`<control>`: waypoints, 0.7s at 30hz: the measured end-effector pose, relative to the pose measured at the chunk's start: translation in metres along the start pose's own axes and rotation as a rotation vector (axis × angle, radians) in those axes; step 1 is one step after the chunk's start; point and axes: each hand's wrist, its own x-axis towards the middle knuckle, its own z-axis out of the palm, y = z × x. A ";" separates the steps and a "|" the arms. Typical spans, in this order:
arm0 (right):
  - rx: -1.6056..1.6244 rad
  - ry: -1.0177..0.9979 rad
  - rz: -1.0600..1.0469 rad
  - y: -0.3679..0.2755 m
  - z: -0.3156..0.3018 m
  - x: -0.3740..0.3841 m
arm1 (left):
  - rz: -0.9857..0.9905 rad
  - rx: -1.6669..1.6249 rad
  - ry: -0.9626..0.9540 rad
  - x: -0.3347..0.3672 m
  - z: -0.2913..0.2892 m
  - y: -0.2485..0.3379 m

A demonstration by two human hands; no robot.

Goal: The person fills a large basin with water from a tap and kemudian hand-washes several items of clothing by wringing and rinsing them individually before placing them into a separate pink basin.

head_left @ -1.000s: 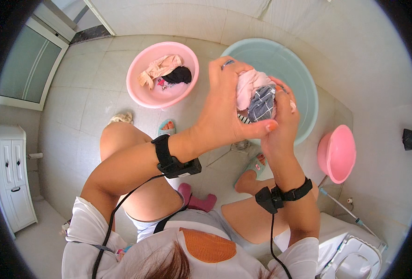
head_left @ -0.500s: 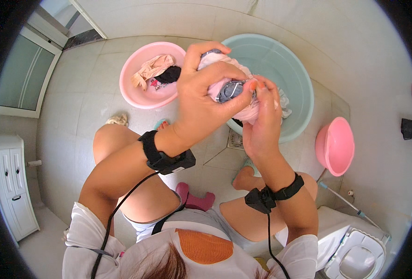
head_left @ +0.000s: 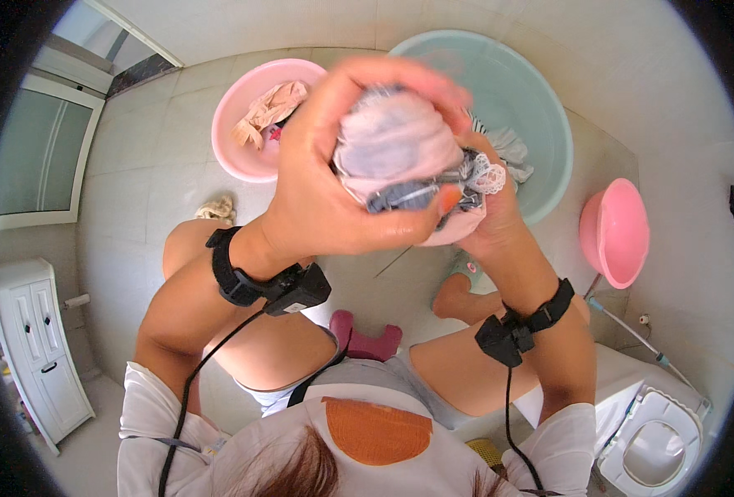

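Observation:
Held up in front of me is a bunched pink garment [head_left: 396, 145] with dark grey-blue parts and a white lace trim. My left hand [head_left: 317, 195] is wrapped round its left side, the fingers over the far edge and the thumb along the near one. At its right end my right hand [head_left: 499, 211] grips the cloth, with part of those fingers hidden behind it. Beyond the garment stands a large green basin [head_left: 553, 124] with white and striped cloth in it. A pink basin [head_left: 230, 137] to the left holds a peach cloth [head_left: 272, 108] and something dark, partly covered by my hand.
An empty-looking pink tub [head_left: 611, 236] leans near the right wall by a pole [head_left: 640, 335]. A toilet [head_left: 657, 439] is at lower right, and a white cabinet [head_left: 40, 331] stands at the left. My knees flank a maroon seat-like object [head_left: 367, 338].
Both hands have lifted the garment nearer and turned it, so its rounded pink side and lace trim now show. My left hand is blurred at the fingers. The view has shifted slightly.

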 end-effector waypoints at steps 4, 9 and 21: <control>-0.066 0.007 0.168 0.010 -0.032 -0.008 | 0.077 0.101 -0.300 -0.018 -0.002 -0.002; -0.203 0.217 0.398 0.025 -0.029 -0.003 | 0.153 0.283 -0.513 -0.058 0.010 0.000; -0.845 0.281 0.658 0.067 -0.041 0.001 | 0.319 0.378 -0.800 -0.099 0.028 -0.008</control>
